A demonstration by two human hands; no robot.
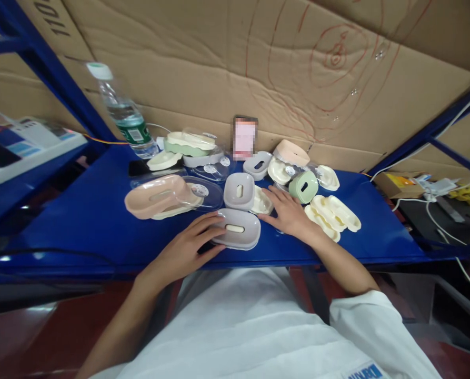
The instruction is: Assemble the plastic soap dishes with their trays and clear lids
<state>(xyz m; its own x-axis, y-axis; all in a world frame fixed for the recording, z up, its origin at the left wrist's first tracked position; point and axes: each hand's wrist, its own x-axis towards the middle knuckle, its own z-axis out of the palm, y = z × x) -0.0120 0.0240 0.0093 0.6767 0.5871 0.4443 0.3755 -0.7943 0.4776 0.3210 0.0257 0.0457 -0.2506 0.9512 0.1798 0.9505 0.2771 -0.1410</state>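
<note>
Near the table's front edge lies a grey-lilac oval dish [246,237] with a slot in its middle. My left hand [199,237] rests on its left side, fingers spread over the rim. My right hand [288,210] is spread beside a cream tray [263,201], its fingertips at the tray's right edge. Between them and further back stands a second grey-lilac dish [233,192]. A peach dish [156,197] sits at the left on a cream piece, partly under a clear lid. A green dish [306,187] lies tilted just beyond my right hand.
Cream trays [331,213] lie at the right. Stacked dishes [191,145], a water bottle [128,118] and a phone [245,137] stand along the cardboard wall [203,58]. Another peach dish [292,152] is at the back. Blue frame bars flank the blue table [80,210].
</note>
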